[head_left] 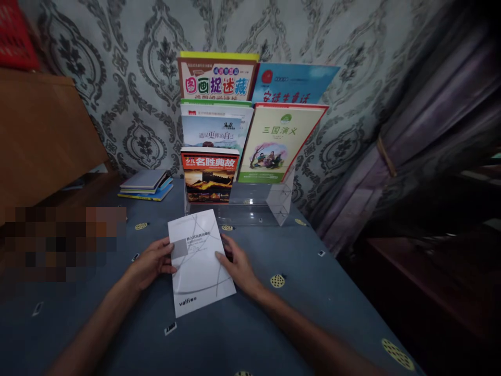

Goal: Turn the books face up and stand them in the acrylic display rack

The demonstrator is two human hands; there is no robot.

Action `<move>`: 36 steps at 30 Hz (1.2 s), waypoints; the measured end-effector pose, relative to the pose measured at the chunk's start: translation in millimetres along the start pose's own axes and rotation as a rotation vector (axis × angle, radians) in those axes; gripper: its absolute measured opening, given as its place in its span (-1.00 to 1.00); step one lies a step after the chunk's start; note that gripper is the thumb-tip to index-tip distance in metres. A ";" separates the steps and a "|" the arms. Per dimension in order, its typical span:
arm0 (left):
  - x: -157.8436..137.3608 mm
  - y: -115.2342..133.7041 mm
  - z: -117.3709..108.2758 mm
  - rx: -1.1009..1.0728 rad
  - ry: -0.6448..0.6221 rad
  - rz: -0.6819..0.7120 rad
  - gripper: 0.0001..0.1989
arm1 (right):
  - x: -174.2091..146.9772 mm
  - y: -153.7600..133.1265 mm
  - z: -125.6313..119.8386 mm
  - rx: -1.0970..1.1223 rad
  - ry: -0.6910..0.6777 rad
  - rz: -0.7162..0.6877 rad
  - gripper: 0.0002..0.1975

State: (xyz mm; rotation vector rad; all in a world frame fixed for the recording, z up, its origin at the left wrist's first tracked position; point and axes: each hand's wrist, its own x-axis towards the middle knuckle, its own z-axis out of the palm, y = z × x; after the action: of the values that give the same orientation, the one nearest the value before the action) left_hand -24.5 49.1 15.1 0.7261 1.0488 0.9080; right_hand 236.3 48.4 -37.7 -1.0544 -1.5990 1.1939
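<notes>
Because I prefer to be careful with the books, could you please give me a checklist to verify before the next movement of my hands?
1. Left hand at the left edge of the white booklet: ok.
2. Right hand at its right edge, thumb on the cover: ok.
3. Printed cover facing you, lettering upright: ok.
4. Booklet squared with the clear display rack: not ok, it is turned at an angle.
5. Booklet not touching the rack: cannot tell, they overlap in this view.
6. Booklet fully off the table: cannot tell.

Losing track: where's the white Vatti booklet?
Head view: Vatti booklet left of centre, held between left hand and right hand, in front of the clear rack.
</notes>
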 end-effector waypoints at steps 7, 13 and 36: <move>5.3 17.4 -1.2 -0.028 0.038 0.135 -0.65 | 16.1 -20.5 12.0 0.483 -0.170 0.126 -0.56; 8.8 44.2 -0.3 0.039 0.122 0.333 -0.66 | 48.3 -29.7 8.2 0.356 -0.194 -0.013 -0.60; 23.2 17.7 -21.5 0.408 0.094 0.508 -0.80 | 30.7 -23.7 24.0 -0.126 0.093 -0.332 -0.77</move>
State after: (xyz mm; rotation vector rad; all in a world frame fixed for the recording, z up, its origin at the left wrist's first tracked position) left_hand -44.3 79.4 13.5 1.3422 1.1707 1.1811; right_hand 201.8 67.2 -14.5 -0.8654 -1.7133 0.8200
